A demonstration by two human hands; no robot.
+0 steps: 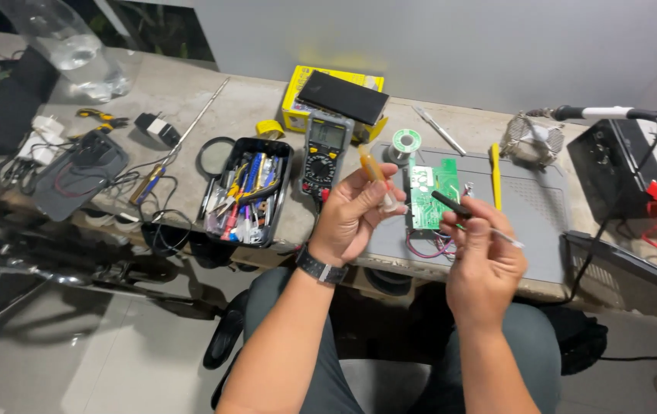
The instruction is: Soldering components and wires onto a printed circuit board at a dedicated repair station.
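1. Syringe (374,175): small plastic barrel with amber fill, probably flux or paste. It is held tilted above the bench edge, in front of the multimeter (327,153). Judged very light, with a stiff but smooth body that could slip if greasy. Best held mid-barrel, clear of the plunger end.
2. Left hand (355,215): fingers pinched around the syringe's lower barrel, palm toward the camera, watch on the wrist.
3. Right hand (482,253): closed on a thin black-handled tool (466,213) with a slim metal tip pointing right. Can't tell whether it's tweezers or a probe. Judged light and rigid, with a sharp tip, so grip it by the black handle.
4. Green circuit board (429,192): lies flat on the grey mat (528,207) just behind both hands, loose wires trailing at its near edge. Judged fragile; hold by the edges only.
5. Nearby on the mat: solder spool (405,143) and yellow spudger (495,175).
6. Further out: black parts tray (250,192) full of tools to the left, soldering-iron stand (531,138) to the right, and a yellow box (298,96) behind the meter.
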